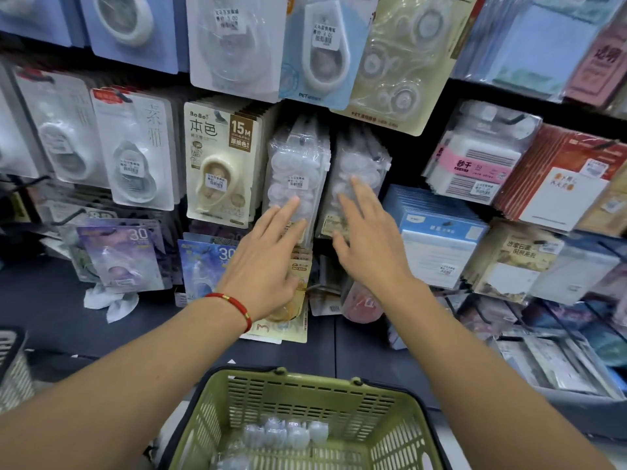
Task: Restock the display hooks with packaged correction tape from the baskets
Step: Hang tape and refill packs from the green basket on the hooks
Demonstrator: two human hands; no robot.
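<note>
Other stock on the display wall

Blue notepads (437, 239) hang right of centre; crumpled white paper (108, 301) lies on the dark shelf (51, 310) at left.

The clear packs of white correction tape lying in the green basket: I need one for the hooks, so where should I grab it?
Probably from above, pinching an upper edge of the clear packs; they lie low inside the green slatted plastic basket, whose walls block sideways approaches.

A dark display wall (407, 157) fills the view, packed with rows of hanging stationery packs. Below it runs a dark grey ledge (44, 300) with a crumpled white paper scrap (110, 301) lying on it. To the right hang blue notepads (437, 232) and red card packs (556, 164). The light is even and cool.
</note>
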